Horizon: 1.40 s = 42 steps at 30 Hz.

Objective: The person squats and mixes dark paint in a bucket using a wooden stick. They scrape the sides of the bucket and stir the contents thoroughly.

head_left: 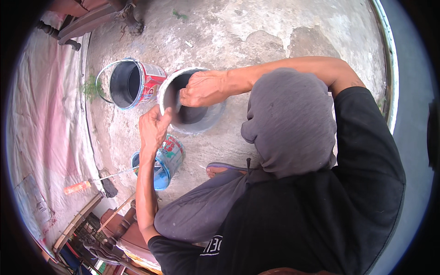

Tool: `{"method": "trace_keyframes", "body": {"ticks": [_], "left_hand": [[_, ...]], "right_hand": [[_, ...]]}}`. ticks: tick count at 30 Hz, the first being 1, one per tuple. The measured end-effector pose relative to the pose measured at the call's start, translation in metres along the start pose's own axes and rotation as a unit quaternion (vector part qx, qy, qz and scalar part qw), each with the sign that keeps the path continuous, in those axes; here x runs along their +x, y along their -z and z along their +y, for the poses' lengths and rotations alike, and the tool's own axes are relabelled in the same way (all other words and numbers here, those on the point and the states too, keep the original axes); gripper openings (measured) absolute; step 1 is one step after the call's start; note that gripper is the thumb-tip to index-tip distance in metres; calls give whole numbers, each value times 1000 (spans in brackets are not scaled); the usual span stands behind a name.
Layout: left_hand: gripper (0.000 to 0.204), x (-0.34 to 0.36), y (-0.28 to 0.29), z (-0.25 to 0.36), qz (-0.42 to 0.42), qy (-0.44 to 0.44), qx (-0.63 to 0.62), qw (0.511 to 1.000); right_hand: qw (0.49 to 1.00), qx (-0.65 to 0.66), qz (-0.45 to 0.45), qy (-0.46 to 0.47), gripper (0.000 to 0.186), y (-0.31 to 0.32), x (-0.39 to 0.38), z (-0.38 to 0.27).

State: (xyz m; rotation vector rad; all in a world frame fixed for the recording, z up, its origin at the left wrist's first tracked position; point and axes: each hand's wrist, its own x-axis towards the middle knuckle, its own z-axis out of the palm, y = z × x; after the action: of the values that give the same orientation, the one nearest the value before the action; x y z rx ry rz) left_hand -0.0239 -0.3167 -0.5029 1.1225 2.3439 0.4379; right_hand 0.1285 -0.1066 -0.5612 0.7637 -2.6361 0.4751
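A pale bucket with a dark grey inside (213,120) is tilted in front of me, its mouth towards the left. My left hand (153,128) holds its near rim, thumb at the lip and fingers outside. Reaching past my raised right knee, my right hand (204,89) is closed in the bucket's mouth. A blurred smear shows beside its fingers, and whatever they hold cannot be made out. A red-and-white paint bucket (153,82) with a dark inside and a wire handle is just to the left. Nearer me is a smaller bucket with blue paint (172,158).
A long-handled tool with an orange grip (77,187) leans from the blue-stained bucket. Stained sheeting (46,123) runs along the left. Carved wooden furniture (89,23) is at the far left, more wooden furniture (117,224) at the lower left. The worn concrete floor (256,27) has a raised pale edge (391,68) on the right.
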Motion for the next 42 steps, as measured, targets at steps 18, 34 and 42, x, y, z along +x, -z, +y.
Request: {"method": "trace_keyframes", "body": {"ticks": [18, 34, 42], "left_hand": [[44, 19, 15, 41, -37, -90, 79, 992], [52, 70, 15, 54, -38, -123, 89, 988], [55, 81, 18, 52, -46, -111, 102, 988]], "right_hand": [[997, -18, -60, 49, 13, -20, 1, -8], [993, -96, 72, -4, 10, -19, -8, 9], [997, -33, -68, 9, 12, -19, -4, 10]]}}
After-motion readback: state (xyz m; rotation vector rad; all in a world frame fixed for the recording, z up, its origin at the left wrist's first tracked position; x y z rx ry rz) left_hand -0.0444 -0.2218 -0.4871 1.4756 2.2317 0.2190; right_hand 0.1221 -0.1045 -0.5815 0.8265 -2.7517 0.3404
